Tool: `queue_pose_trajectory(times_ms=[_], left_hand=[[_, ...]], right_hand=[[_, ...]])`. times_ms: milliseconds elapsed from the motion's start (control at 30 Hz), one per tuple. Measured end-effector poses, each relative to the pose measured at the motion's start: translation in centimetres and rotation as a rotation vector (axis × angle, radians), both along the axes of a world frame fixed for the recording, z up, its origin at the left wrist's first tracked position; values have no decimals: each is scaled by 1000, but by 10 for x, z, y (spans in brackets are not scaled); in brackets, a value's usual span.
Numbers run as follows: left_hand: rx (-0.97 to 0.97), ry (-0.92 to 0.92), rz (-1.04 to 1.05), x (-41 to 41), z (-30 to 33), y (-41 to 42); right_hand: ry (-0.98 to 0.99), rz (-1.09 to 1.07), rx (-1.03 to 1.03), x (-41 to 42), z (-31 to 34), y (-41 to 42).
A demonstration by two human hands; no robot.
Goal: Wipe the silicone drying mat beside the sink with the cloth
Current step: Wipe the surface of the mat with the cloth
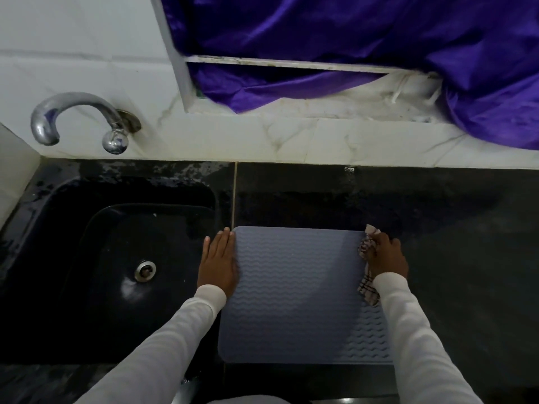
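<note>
At lower centre of the frame, the left hand [218, 262] lay flat on the grey mat's [297, 293] left edge beside the sink [87, 228], while the right hand [385, 256] gripped the checked cloth [367, 266] at its upper right corner.

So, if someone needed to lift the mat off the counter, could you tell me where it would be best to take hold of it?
Probably the far left corner of the mat, reached from the sink side. It lies flat and thin, so a rounded corner is likely easiest to peel up. The left hand already rests flat at that edge; the right hand grips the cloth.
</note>
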State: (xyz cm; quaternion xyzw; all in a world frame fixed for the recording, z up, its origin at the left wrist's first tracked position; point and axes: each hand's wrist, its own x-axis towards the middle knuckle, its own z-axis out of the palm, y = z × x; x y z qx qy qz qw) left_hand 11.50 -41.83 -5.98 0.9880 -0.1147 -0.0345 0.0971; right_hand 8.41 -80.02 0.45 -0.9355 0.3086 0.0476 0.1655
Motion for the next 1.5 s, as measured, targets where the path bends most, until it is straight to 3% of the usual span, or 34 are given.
queue_pose_trajectory(times_ms=[167,267,400,533,800,1167,1367,1500], left_hand=[[-6,30,-11,1,-1,1],[-7,45,-16,1,-3,2],[-47,3,-10,4,-3,0],[-46,-19,-30,3,-8,2],[-11,-2,2,2,-3,1],[-21,-23,-6,1,-1,0],[-2,-21,-16,1,-2,-1],[-10,-16,-4,1,0,-1]], right_hand=[[-194,249,176,14,40,57],[-153,404,400,20,53,139],[-69,510,276,23,25,242],[48,475,163,13,-6,284],[100,554,-37,7,-12,250],[119,334,-85,-11,-19,160],[51,101,-53,-25,-13,64],[143,40,-129,-36,-11,5]])
